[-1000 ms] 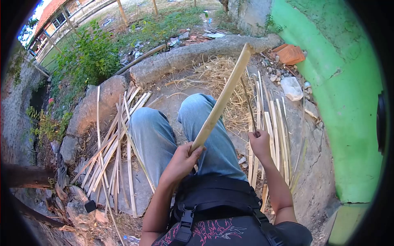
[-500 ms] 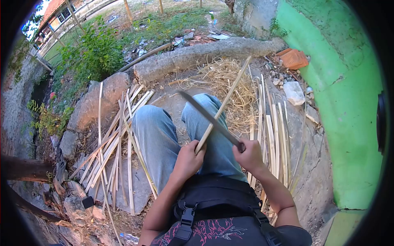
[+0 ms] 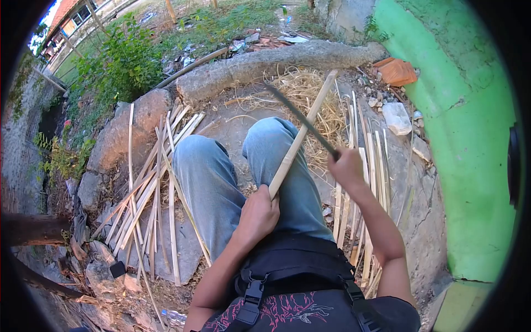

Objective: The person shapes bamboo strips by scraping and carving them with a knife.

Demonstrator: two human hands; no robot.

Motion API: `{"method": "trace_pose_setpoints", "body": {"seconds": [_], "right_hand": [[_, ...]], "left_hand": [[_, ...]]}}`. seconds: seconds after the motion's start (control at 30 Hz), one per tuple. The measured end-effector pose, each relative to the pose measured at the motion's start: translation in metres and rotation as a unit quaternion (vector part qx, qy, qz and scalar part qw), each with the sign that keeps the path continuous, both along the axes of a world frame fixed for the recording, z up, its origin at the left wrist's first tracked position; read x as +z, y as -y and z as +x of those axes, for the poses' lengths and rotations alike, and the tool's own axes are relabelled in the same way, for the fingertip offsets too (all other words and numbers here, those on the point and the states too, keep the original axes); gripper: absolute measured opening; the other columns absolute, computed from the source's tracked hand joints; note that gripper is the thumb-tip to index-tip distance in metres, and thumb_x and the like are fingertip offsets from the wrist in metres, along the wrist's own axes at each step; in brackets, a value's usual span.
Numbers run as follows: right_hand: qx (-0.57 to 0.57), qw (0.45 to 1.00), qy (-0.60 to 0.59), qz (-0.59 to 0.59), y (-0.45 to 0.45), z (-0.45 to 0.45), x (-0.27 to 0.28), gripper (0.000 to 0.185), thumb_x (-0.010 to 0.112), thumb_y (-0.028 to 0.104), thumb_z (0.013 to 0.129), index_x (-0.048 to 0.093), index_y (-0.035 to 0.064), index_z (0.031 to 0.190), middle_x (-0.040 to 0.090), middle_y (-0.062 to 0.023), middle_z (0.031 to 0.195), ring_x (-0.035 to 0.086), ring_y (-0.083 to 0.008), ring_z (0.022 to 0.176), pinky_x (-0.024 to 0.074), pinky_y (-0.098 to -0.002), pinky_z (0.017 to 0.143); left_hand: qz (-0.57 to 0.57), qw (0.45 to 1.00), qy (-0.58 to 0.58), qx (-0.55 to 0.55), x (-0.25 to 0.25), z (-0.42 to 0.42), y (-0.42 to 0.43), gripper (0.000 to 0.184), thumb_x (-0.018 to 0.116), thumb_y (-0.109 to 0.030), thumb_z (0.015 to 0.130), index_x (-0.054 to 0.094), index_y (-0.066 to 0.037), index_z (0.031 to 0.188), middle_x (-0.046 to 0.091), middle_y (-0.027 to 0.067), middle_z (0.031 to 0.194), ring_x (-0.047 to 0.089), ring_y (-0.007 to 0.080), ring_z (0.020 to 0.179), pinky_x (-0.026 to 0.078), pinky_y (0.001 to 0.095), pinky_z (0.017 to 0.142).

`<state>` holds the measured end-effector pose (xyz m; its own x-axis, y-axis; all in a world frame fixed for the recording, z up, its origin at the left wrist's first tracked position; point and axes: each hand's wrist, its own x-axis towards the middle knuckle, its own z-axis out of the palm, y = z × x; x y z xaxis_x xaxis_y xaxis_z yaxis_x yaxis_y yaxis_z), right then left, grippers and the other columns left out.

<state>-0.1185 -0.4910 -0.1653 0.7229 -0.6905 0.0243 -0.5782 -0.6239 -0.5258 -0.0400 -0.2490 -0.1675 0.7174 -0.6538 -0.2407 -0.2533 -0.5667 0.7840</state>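
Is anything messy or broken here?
Yes: curly shavings lie in a tangled heap beyond the held strip, messy beside the straight strips at right. Farther right, the ground has a crack and looks damaged.

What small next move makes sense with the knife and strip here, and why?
Probably draw the knife along the strip with the right hand: the left hand grips the strip's near end, and the knife crosses it in view, though contact is unclear.

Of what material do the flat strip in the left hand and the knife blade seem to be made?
Flat strip: likely bamboo or wood, with a bare finish; it is pale and straw-coloured. Knife blade: probably metal, dull; it is thin, dark grey and shows little shine.
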Motion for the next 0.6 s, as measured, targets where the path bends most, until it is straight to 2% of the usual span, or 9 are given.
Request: {"method": "trace_pose_setpoints", "body": {"seconds": [0.2,0.3,0.4,0.47,0.5,0.57,0.6], "right_hand": [[0.091,0.995,0.009,-0.026,-0.028,-0.007,0.009,0.024,0.066,0.022,0.079,0.069,-0.0010,0.080,0.065,-0.0211,0.064,0.066,-0.0363,0.059,0.0534,-0.0450,0.061],[0.097,0.993,-0.004,-0.065,-0.041,-0.015,0.009,0.021,0.068,0.022,0.077,0.067,0.0006,0.078,0.064,-0.0208,0.065,0.066,-0.0369,0.063,0.0532,-0.0458,0.062],[0.095,0.994,-0.018,-0.042,-0.043,-0.023,0.009,0.019,0.070,0.021,0.074,0.065,0.0023,0.075,0.064,-0.0199,0.066,0.066,-0.0374,0.065,0.0533,-0.0462,0.063],[0.160,0.985,0.014,-0.066,-0.042,-0.027,-0.002,0.019,0.071,0.020,0.073,0.064,0.0027,0.073,0.064,-0.0190,0.065,0.066,-0.0368,0.063,0.0531,-0.0459,0.063],[0.192,0.978,0.032,-0.081,-0.038,-0.027,-0.009,0.019,0.071,0.020,0.072,0.064,0.0029,0.072,0.064,-0.0186,0.065,0.065,-0.0365,0.063,0.0530,-0.0457,0.063],[0.115,0.990,0.020,-0.076,-0.003,-0.012,-0.020,0.018,0.072,0.019,0.070,0.062,0.0032,0.070,0.063,-0.0182,0.064,0.064,-0.0355,0.061,0.0523,-0.0446,0.062],[0.094,0.992,0.007,-0.088,0.024,-0.002,-0.020,0.017,0.072,0.018,0.070,0.064,0.0036,0.072,0.064,-0.0184,0.065,0.065,-0.0343,0.061,0.0521,-0.0434,0.062]], "left_hand": [[-0.002,1.000,-0.015,0.013,0.002,0.001,0.002,0.028,0.053,-0.019,0.093,0.052,0.007,0.083,0.060,0.0343,0.080,0.058,0.0528,0.082,0.045,0.0558,0.076],[0.004,0.998,-0.053,0.022,0.002,-0.005,-0.009,0.028,0.053,-0.020,0.093,0.054,0.007,0.085,0.061,0.0339,0.081,0.059,0.0522,0.084,0.045,0.0554,0.077],[0.020,0.998,-0.064,0.017,0.007,-0.006,-0.019,0.030,0.053,-0.021,0.093,0.056,0.007,0.087,0.061,0.0337,0.082,0.059,0.0516,0.086,0.045,0.0548,0.078],[0.018,0.997,-0.073,0.017,0.000,-0.007,-0.020,0.030,0.052,-0.022,0.093,0.056,0.007,0.086,0.061,0.0338,0.082,0.059,0.0514,0.087,0.046,0.0545,0.078],[0.008,0.998,-0.064,0.014,-0.006,-0.007,-0.020,0.033,0.051,-0.024,0.095,0.055,0.007,0.085,0.060,0.0320,0.078,0.059,0.0487,0.080,0.046,0.0518,0.074],[-0.012,0.999,-0.048,0.006,-0.016,-0.006,-0.020,0.039,0.048,-0.027,0.099,0.054,0.007,0.083,0.057,0.0284,0.070,0.059,0.0434,0.067,0.046,0.0466,0.065],[-0.007,0.999,-0.040,0.001,-0.017,-0.006,-0.019,0.039,0.048,-0.027,0.099,0.053,0.008,0.082,0.057,0.0284,0.070,0.060,0.0434,0.067,0.046,0.0463,0.065]]}}
